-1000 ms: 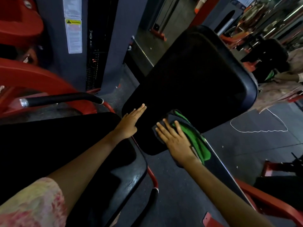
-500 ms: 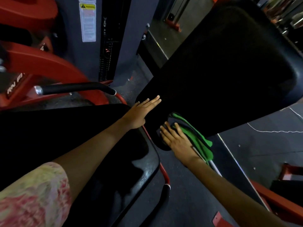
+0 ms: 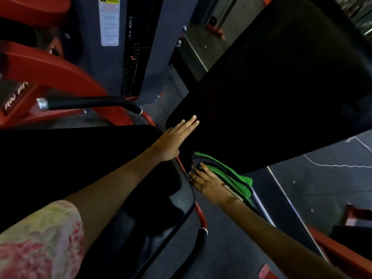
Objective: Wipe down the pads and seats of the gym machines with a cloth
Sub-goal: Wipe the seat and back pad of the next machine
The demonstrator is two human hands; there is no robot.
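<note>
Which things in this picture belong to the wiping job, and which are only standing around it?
In the job:
- green cloth, pressed under the right hand
- black back pad, steadied by the flat left hand
- black seat pad below the left arm

Only around:
- black handle bar
- warning label
- red machine frame

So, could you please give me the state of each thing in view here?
Left hand: fingers straight, flat against the back pad.
Right hand: fingers extended, pressing the cloth on the pad's lower edge.
Cloth: green and dark, folded, under the right hand.
Back pad: black, tilted, being wiped.
Seat: black, glossy, untouched.
</note>
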